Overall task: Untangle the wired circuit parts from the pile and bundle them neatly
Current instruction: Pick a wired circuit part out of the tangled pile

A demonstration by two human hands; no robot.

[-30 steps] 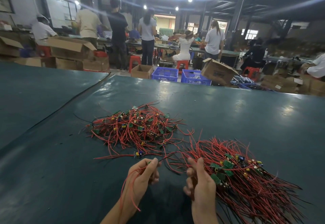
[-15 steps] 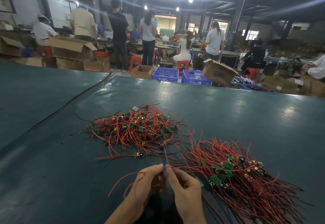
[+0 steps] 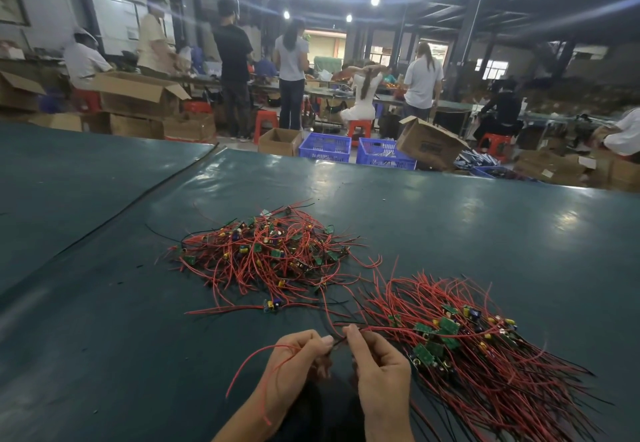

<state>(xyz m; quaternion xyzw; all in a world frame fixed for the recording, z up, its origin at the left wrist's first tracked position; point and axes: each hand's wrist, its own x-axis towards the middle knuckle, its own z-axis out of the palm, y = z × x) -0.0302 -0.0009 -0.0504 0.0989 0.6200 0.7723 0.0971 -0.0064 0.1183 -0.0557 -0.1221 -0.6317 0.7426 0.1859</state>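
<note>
A tangled pile [image 3: 266, 254] of red-wired green circuit parts lies on the dark green table [image 3: 450, 219], ahead and slightly left of me. A sorted bundle [image 3: 460, 348] with wires fanned out lies to the right of my hands. My left hand [image 3: 294, 365] pinches a red wire [image 3: 249, 365] that loops down to the left. My right hand [image 3: 377, 369] pinches the wires where they meet my left fingertips, and these run right into the bundle. One loose circuit part [image 3: 272, 305] with straight red leads lies between the pile and my hands.
A seam [image 3: 138, 202] between table covers runs diagonally on the left. Beyond the far edge stand blue crates [image 3: 325, 147], cardboard boxes [image 3: 426, 143], red stools and several people at other benches.
My hands, apart a second ago with the right one resting on the bundle, have come together at the fingertips. The red wire loop in my left hand has swung out to the left.
</note>
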